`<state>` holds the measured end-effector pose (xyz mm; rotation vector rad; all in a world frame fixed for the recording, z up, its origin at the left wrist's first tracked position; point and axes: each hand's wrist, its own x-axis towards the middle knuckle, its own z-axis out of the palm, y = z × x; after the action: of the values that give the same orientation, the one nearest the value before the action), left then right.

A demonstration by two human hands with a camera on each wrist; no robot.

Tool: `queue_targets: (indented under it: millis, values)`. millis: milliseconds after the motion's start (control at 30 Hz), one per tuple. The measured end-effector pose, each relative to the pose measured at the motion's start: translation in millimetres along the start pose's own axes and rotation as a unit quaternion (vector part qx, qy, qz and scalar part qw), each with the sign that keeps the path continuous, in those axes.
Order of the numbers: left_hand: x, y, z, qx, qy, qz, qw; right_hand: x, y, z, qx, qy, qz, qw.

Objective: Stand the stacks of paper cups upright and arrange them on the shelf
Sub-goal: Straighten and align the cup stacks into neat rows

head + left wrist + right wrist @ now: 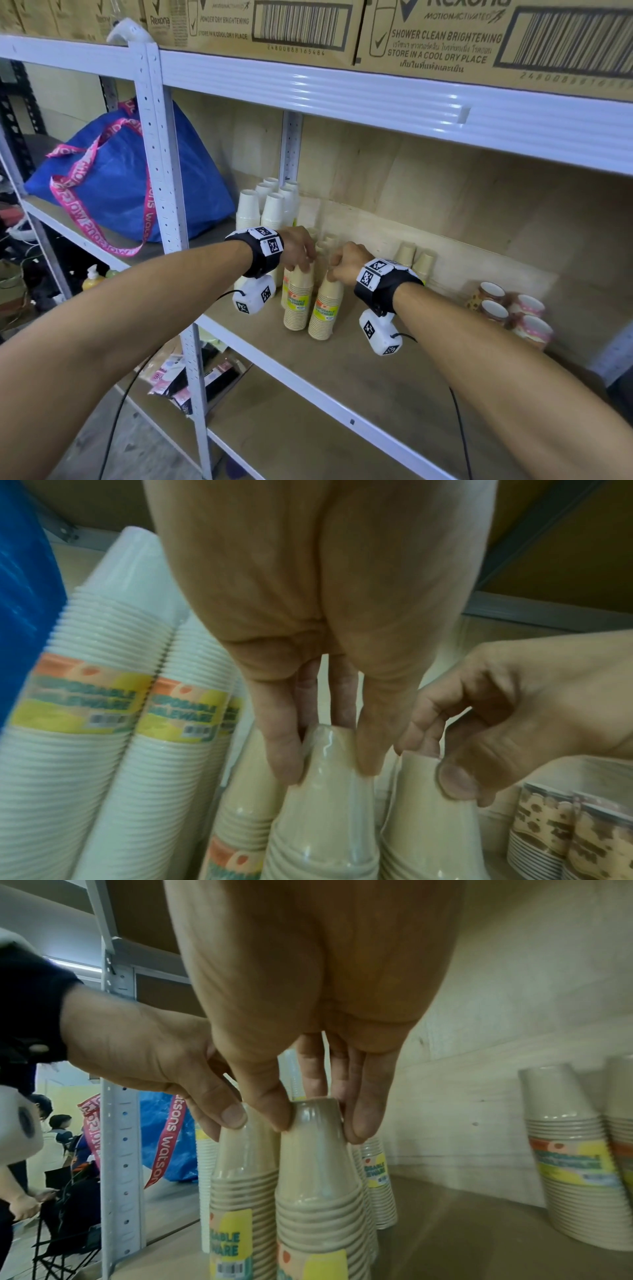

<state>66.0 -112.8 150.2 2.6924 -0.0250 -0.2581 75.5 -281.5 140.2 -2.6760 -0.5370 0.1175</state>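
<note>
Head view shows our left hand and right hand side by side on the shelf, each on top of a brown stack of cups. On the wrist views we see the fingers of the left hand curled down and pinching the top of the left brown stack. The right fingers pinch the top of the right brown stack in the same way.

Both stacks stand upright, bottoms up and rims on the shelf board; the right one leans a little toward the left one. They stand just beside each other, near the front edge.

White stacks stand behind at the left post. Two more brown stacks stand to the right, and patterned cups are farther right. Bare board lies between these groups.
</note>
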Motion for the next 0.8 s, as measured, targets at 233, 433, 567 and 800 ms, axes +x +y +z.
queue_targets:
  millis: [233,433,567,800]
  values:
    - [19.4,44.3,2.7,-0.009,-0.004,0.038,0.999,-6.7,36.5,-27.5,0.000,0.028,0.043,0.999]
    - [42.3,81.8,12.6,0.010,0.018,0.079,0.997,-11.2,75.5,-48.8,0.001,0.057,0.091,0.994]
    - [61.9,101.7,20.9,-0.005,0.022,0.100,0.995,-12.5,103.2,-60.0,-0.001,0.072,0.121,0.990]
    - [99.3,129.7,36.4,-0.038,0.044,0.125,0.990,-6.8,140.2,-80.7,-0.015,0.078,0.177,0.981]
